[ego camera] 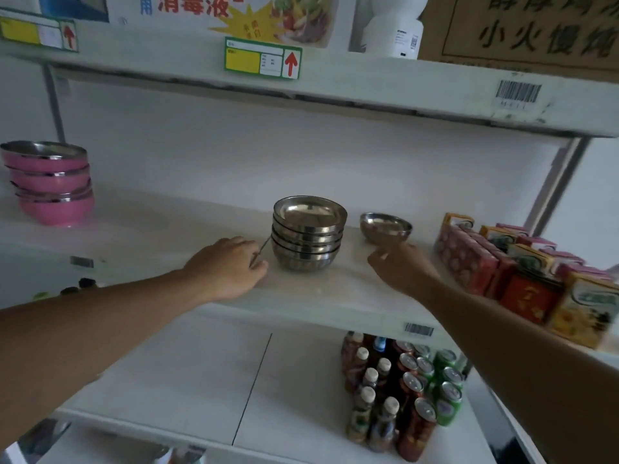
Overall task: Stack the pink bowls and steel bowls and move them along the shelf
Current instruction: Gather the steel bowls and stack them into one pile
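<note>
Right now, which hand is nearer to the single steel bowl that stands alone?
The right hand. It lies just in front of the single steel bowl, fingertips almost at its base. The left hand is farther, on the other side of the steel bowl stack.

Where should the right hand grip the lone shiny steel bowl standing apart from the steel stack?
Pinch the near rim of the lone steel bowl from the front-right, where the right hand already is. It stands upright, its flared rim exposed; its rounded wall looks likely to slip.
</note>
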`<state>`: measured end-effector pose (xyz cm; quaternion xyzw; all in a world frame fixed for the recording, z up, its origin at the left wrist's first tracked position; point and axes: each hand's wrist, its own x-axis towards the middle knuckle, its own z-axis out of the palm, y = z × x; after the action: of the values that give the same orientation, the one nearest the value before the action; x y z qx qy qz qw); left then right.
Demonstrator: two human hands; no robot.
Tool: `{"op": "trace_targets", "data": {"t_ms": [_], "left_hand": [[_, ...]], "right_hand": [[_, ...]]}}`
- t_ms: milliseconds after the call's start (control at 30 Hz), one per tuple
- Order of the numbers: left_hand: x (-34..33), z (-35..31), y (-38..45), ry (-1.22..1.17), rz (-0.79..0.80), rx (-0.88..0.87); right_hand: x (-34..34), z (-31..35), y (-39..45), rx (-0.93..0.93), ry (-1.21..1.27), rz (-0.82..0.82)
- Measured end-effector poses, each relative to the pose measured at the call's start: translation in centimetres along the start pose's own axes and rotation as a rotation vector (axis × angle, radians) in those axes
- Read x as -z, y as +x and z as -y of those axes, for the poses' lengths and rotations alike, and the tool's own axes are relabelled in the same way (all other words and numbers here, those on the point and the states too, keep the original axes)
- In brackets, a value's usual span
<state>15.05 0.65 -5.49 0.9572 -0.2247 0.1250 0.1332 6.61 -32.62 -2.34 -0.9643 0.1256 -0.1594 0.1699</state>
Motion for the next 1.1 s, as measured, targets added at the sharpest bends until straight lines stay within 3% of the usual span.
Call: {"op": "trace_targets", "data": {"t_ms": [300, 667, 833, 1100], "left_hand": [[0.3, -0.3, -0.4, -0.005, 0.126, 0.099], [1.6, -2.2, -0.5, -0.041, 0.067, 0.122], [1.8, -0.9, 0.6, -0.055, -0.01, 0.103], [-0.6, 1.9, 6.3, -0.061, 0.013, 0.078]], "right_hand": [[2.3, -3.7, -4.8, -0.057, -0.089, -0.017], [4.4, -7.9, -5.7, -0.005, 0.021, 0.005], [3.4, -8.6, -5.1, 0.023, 0.046, -0.003], [2.0, -7.6, -0.4, -0.047, 0.107, -0.034]]}}
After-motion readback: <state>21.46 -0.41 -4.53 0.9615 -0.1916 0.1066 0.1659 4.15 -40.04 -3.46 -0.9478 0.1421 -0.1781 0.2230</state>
